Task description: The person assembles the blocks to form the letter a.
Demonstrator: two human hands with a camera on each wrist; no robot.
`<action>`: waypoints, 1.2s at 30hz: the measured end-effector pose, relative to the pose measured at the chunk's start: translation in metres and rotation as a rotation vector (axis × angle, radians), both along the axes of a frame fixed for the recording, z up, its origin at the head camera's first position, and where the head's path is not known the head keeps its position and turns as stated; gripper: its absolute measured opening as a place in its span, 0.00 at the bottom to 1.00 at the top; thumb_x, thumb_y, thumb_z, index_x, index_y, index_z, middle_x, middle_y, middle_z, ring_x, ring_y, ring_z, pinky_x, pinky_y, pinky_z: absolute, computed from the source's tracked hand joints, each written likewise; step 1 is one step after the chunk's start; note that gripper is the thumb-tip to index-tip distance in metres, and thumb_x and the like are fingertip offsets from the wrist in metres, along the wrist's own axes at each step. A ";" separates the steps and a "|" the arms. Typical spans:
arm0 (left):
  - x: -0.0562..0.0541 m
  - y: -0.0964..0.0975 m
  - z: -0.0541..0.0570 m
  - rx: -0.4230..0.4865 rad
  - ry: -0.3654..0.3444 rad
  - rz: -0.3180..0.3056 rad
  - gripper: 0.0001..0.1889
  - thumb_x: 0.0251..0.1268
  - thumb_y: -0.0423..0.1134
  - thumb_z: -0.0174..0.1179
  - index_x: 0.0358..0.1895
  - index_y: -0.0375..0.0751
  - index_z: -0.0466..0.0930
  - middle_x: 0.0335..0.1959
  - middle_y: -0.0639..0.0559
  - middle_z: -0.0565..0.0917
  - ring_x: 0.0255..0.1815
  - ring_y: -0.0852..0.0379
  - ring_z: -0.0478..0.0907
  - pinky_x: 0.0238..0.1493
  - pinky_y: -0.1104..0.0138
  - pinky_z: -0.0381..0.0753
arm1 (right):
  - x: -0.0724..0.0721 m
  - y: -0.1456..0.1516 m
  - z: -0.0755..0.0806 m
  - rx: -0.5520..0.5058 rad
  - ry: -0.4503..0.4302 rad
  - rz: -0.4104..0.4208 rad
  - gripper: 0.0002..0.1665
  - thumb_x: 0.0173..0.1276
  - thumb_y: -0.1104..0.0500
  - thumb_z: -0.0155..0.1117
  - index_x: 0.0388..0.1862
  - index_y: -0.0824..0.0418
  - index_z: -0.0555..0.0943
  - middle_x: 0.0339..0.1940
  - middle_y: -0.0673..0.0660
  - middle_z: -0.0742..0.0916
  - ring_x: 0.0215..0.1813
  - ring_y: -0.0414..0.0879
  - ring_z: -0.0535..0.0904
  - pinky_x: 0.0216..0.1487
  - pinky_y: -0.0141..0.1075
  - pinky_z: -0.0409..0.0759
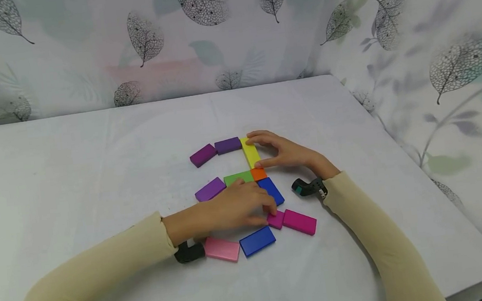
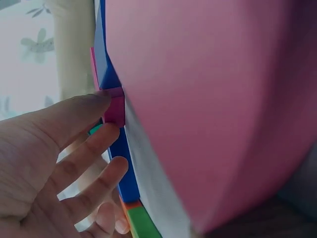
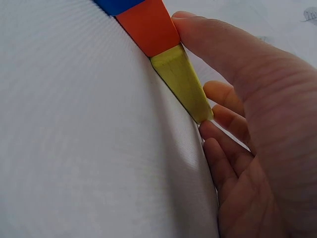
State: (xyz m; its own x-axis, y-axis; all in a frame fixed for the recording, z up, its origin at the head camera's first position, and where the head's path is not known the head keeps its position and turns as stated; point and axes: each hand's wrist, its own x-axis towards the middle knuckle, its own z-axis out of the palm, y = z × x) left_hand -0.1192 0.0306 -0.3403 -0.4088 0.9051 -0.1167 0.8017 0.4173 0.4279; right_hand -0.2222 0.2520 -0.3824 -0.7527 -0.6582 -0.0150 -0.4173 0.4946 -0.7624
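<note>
The left hand (image 1: 238,208) reaches over the middle of a row of coloured blocks, thumb and index finger pinching a small magenta block (image 1: 275,219). In the left wrist view its other fingers lie beside an upper blue block (image 2: 123,171). The right hand (image 1: 284,152) grips a yellow block (image 1: 250,152), fingers at the far end and thumb at the near end. The thumb also touches an orange block (image 3: 149,27) in the right wrist view. A green block (image 1: 236,176) adjoins the orange one, partly behind the left hand.
Two purple blocks (image 1: 228,145) run left from the yellow one. Another purple block (image 1: 210,189) lies left of the green. Nearer stand a long magenta block (image 1: 300,222), a lower blue block (image 1: 257,241) and a pink block (image 1: 222,249). The white-covered table (image 1: 91,156) meets patterned curtains behind and right.
</note>
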 end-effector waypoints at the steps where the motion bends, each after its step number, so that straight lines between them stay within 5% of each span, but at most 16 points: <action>1: 0.000 0.001 0.000 -0.004 0.002 0.000 0.12 0.65 0.44 0.64 0.51 0.55 0.83 0.44 0.63 0.83 0.58 0.58 0.72 0.62 0.53 0.66 | 0.000 0.000 0.000 0.000 0.001 0.000 0.36 0.64 0.59 0.70 0.69 0.59 0.70 0.76 0.57 0.63 0.78 0.52 0.52 0.76 0.54 0.47; 13: 0.002 0.011 0.009 0.043 0.081 -0.019 0.12 0.65 0.51 0.63 0.49 0.54 0.83 0.47 0.60 0.81 0.56 0.58 0.71 0.63 0.57 0.67 | -0.001 0.001 0.000 -0.016 0.019 0.025 0.36 0.63 0.59 0.70 0.69 0.59 0.69 0.76 0.58 0.63 0.78 0.52 0.52 0.76 0.54 0.48; 20: 0.007 0.029 0.011 -0.061 0.183 -0.105 0.16 0.65 0.51 0.63 0.54 0.56 0.80 0.54 0.58 0.80 0.61 0.56 0.68 0.62 0.60 0.67 | -0.001 0.002 -0.001 -0.016 0.014 0.025 0.36 0.64 0.57 0.70 0.70 0.58 0.69 0.76 0.57 0.63 0.78 0.52 0.52 0.76 0.53 0.48; 36: 0.008 0.033 0.006 -0.058 0.164 -0.142 0.12 0.65 0.48 0.63 0.51 0.56 0.82 0.53 0.60 0.81 0.61 0.57 0.69 0.56 0.63 0.65 | -0.002 0.001 -0.002 -0.018 0.015 0.016 0.36 0.64 0.61 0.69 0.70 0.60 0.69 0.76 0.58 0.63 0.78 0.53 0.52 0.76 0.54 0.48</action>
